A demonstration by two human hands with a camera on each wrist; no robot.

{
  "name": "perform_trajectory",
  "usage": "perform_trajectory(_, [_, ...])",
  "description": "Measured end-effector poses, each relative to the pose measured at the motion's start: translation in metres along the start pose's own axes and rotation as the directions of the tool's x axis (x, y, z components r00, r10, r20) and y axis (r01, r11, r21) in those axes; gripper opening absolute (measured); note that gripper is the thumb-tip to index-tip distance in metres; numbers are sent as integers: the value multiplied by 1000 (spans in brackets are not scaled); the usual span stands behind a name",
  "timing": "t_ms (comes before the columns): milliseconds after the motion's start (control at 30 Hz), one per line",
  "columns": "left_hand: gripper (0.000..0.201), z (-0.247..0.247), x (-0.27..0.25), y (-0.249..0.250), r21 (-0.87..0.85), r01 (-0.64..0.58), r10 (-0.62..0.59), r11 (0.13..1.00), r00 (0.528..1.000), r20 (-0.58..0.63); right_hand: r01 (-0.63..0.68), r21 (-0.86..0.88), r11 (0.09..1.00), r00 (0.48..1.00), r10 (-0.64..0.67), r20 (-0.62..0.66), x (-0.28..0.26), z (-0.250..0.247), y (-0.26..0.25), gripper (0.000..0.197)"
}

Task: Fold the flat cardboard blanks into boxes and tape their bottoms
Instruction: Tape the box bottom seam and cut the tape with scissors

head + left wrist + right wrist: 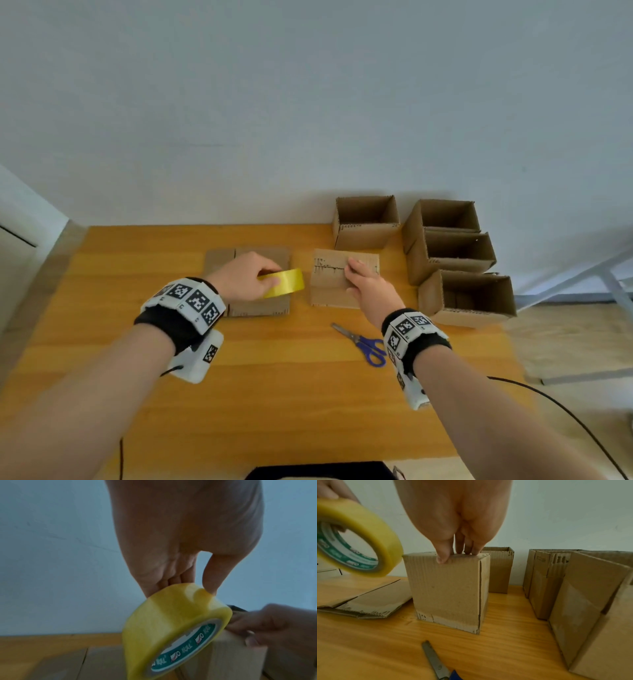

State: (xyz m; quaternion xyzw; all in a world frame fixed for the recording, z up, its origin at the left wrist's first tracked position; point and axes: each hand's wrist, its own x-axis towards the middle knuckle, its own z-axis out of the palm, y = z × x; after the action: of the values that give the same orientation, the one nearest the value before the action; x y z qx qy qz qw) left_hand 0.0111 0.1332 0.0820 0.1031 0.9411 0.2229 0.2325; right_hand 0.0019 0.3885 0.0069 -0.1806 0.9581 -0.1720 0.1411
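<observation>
A folded cardboard box stands upside down mid-table, its closed bottom flaps facing up. My right hand rests on top of it, thumb over the near edge and fingers on the flaps. My left hand holds a yellow tape roll in the air just left of the box, thumb on the outside and fingers through the core. Under that hand lies a stack of flat cardboard blanks.
Several finished open-topped boxes stand at the back right of the wooden table. Blue-handled scissors lie near my right wrist. A white wall runs behind the table's far edge.
</observation>
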Motion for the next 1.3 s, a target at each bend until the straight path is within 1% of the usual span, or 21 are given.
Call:
perform_trajectory(100, [34,-21,6,10,-21,-20,19,1000,999,-51,-15,9,1000,1000,14,24,1,-4,-1,50])
perform_trajectory(167, [34,-33,12,20,-13,-41,40,999,998,-55,-21,12,1000,999,20,41,3,-5,-2,50])
perform_trajectory(233, [34,-42,20,30,-13,-70,69,997,997,-36,-34,45,998,999,32,40,4,-5,-1,50])
perform_trajectory(333, [33,-47,37,45,22,-108,107,994,994,19,-87,177,980,996,82,38,5,-7,-1,48])
perform_trajectory(400, [33,-47,49,56,64,-117,114,991,992,47,-131,303,944,991,125,39,9,-11,-1,44])
perform_trajectory(500, [33,-44,66,69,153,-122,105,981,988,117,-175,505,845,983,176,45,14,-22,0,43])
perform_trajectory(567, [25,-40,77,73,202,-128,94,971,981,172,-148,598,788,986,162,31,14,-31,0,46])
perform_trajectory(600, [21,-38,81,76,219,-130,88,967,977,193,-128,624,770,989,149,19,15,-35,1,47])
perform_trajectory(633, [20,-36,85,79,229,-132,85,964,975,205,-112,643,757,990,138,10,16,-38,3,47])
perform_trajectory(700, [25,-34,90,86,242,-137,85,961,973,213,-91,660,745,993,118,4,19,-40,5,45])
perform_trajectory(800, [27,-32,95,93,285,-136,73,949,972,224,-75,629,774,993,117,-25,22,-37,6,35])
perform_trajectory(867, [25,-30,97,94,296,-128,60,947,972,229,-89,617,782,987,154,-53,21,-34,5,30])
perform_trajectory(967, [33,-28,99,95,299,-132,65,945,973,223,-104,614,782,973,207,-99,22,-29,5,24])
perform_trajectory(1133, [36,-28,99,98,345,-154,88,926,976,200,-109,615,781,949,265,-169,25,-26,0,19])
perform_trajectory(1200, [36,-28,100,97,344,-161,97,925,976,196,-104,613,783,948,264,-176,25,-25,-1,17])
perform_trajectory(1300, [37,-29,99,95,342,-160,107,926,980,170,-114,612,783,954,258,-152,26,-25,0,11])
